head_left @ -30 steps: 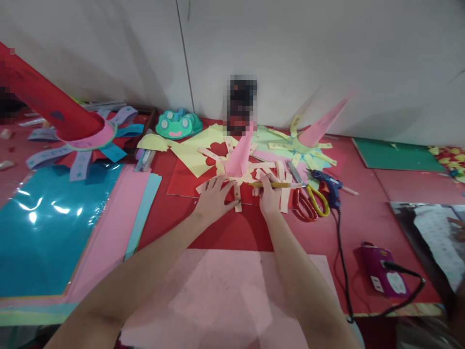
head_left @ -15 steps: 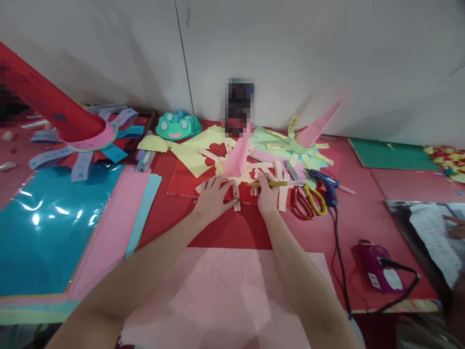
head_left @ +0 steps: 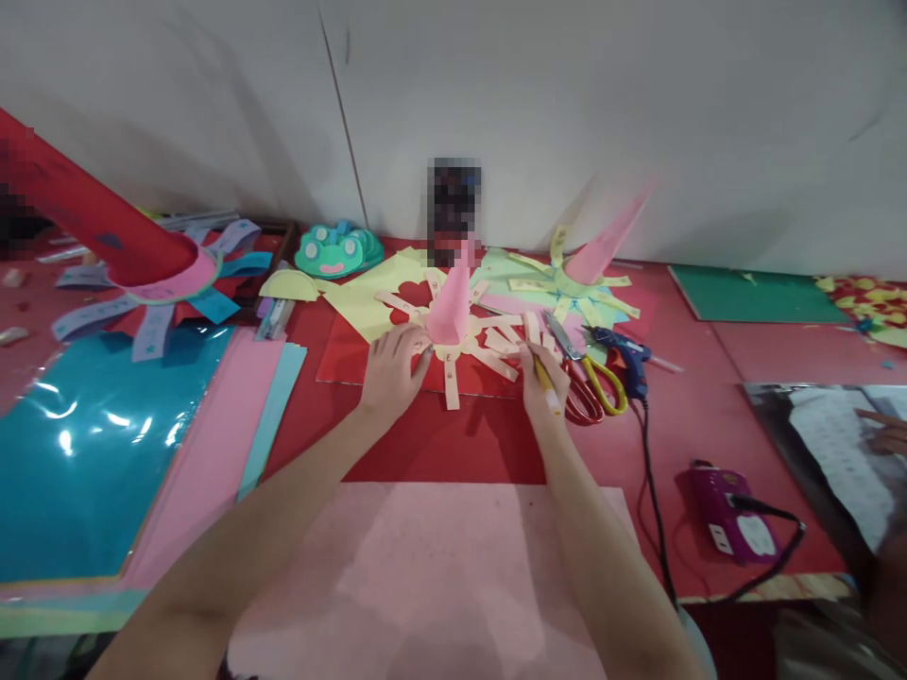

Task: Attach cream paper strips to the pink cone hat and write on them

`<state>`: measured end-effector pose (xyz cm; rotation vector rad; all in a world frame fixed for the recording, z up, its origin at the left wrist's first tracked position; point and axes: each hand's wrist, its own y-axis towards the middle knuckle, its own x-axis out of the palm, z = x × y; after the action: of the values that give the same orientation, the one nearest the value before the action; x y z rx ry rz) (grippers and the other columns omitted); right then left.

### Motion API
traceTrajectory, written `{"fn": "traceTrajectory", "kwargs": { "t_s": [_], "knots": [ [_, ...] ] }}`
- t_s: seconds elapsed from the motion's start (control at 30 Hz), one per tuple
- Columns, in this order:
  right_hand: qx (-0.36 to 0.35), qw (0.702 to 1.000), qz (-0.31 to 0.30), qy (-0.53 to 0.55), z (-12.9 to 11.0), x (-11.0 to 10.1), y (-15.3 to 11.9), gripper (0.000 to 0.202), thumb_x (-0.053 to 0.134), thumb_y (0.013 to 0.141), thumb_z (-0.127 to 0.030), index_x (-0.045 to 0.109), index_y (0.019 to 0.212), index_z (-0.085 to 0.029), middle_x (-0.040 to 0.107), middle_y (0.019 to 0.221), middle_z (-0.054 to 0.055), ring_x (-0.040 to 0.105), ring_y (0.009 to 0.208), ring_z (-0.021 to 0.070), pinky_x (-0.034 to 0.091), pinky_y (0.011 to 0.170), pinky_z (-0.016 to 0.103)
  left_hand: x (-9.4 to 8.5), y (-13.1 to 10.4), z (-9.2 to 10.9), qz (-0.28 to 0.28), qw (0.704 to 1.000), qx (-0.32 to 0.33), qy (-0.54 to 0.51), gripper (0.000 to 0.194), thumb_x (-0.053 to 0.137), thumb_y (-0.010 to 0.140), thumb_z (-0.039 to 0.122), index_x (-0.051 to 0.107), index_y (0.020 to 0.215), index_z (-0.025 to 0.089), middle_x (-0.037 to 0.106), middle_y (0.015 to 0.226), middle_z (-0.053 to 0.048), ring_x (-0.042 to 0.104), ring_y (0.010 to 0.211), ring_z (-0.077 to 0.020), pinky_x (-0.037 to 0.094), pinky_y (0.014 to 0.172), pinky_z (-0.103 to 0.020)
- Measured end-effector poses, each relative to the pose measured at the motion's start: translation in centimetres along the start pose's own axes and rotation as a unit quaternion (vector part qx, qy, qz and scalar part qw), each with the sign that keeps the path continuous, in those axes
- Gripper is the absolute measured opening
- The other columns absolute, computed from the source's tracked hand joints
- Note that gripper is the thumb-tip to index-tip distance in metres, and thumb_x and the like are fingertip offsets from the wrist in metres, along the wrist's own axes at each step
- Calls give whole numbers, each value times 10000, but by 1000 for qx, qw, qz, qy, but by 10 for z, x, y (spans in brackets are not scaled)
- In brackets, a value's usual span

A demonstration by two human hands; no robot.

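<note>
Surface: red table [head_left: 684,416], grey wall [head_left: 602,94].
Right hand [head_left: 537,395]: clamped on yellow pen [head_left: 544,378].
Left hand [head_left: 389,371]: fingers apart, beside paper strips [head_left: 451,382].
Pink cone [head_left: 452,307]: left of pen grip.
Scissors [head_left: 567,342]: right of pen grip.

Both forearms [head_left: 283,510] bare & slim, tapering to bare L hand [head_left: 392,370] & R hand [head_left: 544,380], L thumbnail [head_left: 428,350] dark-looking.

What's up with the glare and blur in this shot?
Head view: bright white glare streaks the glossy blue sheet; soft shadows darken the wall; the tip of the pink cone behind the glue gun looks smeared; a patch at mid-wall is pixelated.
</note>
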<state>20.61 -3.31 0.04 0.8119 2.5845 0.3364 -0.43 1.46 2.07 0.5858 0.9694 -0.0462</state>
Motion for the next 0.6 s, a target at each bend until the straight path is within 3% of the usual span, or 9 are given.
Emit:
{"fn": "traceTrajectory", "kwargs": {
  "t_s": [0.1,0.17,0.4,0.6],
  "knots": [
    [18,995,-8,94,3,8,-1,277,532,837,-433,623,854,-172,672,783,35,650,780,157,556,802,356,0,25,0,30,999,-27,-12,268,539,849,327,516,1070,176,573,1079,-103,532,1037,-245,439,867,-371],
    [26,992,-12,126,4,12,-1,270,548,829,-424,622,851,-166,659,772,27,652,754,151,573,786,362,6,41,4,20,999,-43,-10,321,598,808,351,521,1060,167,560,1084,-114,527,1049,-260,439,883,-388],
    [-8,999,-5,40,8,6,4,250,519,849,-400,633,875,-179,687,768,42,655,790,174,547,804,347,28,65,16,-69,992,-107,-14,396,679,722,363,556,1031,148,576,1038,-119,538,1029,-292,456,877,-421],
    [-55,994,89,-7,2,1,7,256,471,876,-389,624,876,-183,705,782,50,658,793,174,526,817,346,5,75,13,-59,990,-91,-92,384,650,733,374,558,1047,173,606,1025,-88,565,972,-245,466,853,-384]
  ]
}}
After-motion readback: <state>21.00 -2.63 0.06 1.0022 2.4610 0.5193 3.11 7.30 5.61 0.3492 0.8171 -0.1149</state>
